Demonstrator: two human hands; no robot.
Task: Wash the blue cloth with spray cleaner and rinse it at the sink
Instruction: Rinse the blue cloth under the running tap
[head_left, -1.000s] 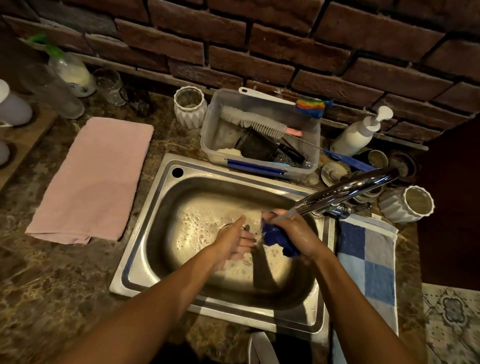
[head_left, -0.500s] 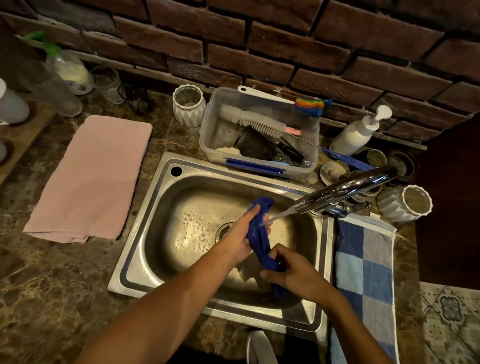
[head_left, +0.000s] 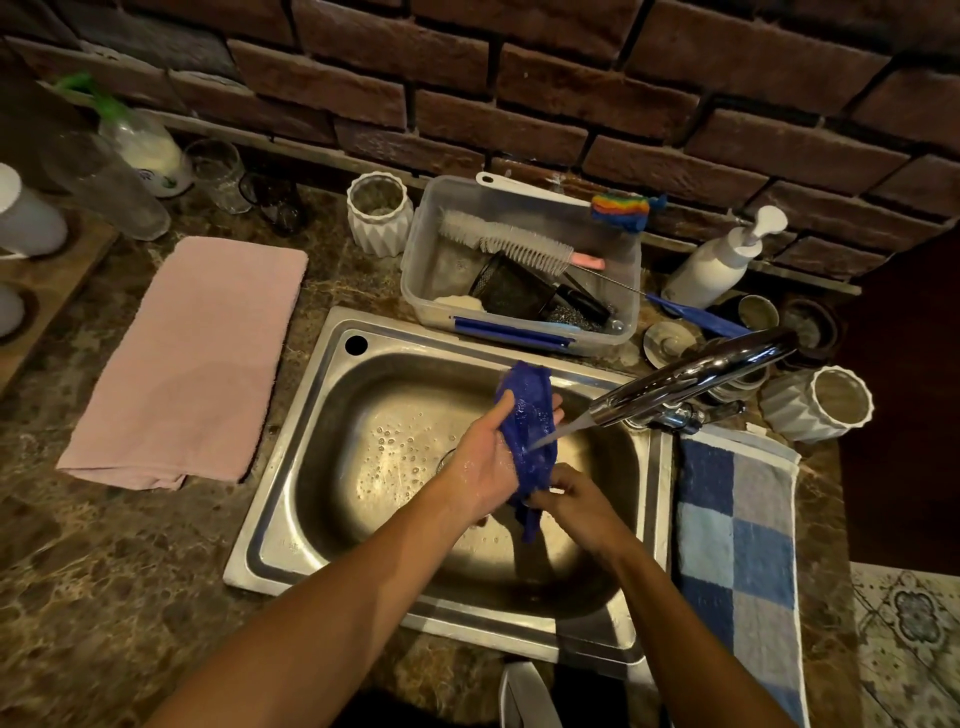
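The wet blue cloth (head_left: 530, 415) hangs stretched lengthwise over the steel sink (head_left: 311, 467). My left hand (head_left: 485, 457) holds its upper part, thumb across the front and fingertips showing behind it. My right hand (head_left: 569, 501) pinches its lower part, and a short tail dangles below. Water runs from the chrome tap (head_left: 691, 379) onto the middle of the cloth. A spray bottle (head_left: 137, 137) with a green trigger stands at the far left by the brick wall.
A pink towel (head_left: 192, 364) lies left of the sink, and a blue checked towel (head_left: 737, 545) right of it. Behind the sink sits a clear tub (head_left: 618, 291) with brushes, flanked by white ribbed jars (head_left: 379, 215) (head_left: 815, 402) and a pump bottle (head_left: 719, 262).
The cloth went from a bunch in my right hand under the tap to a strip held between both hands. Since half a second ago, both hands have lifted it slightly.
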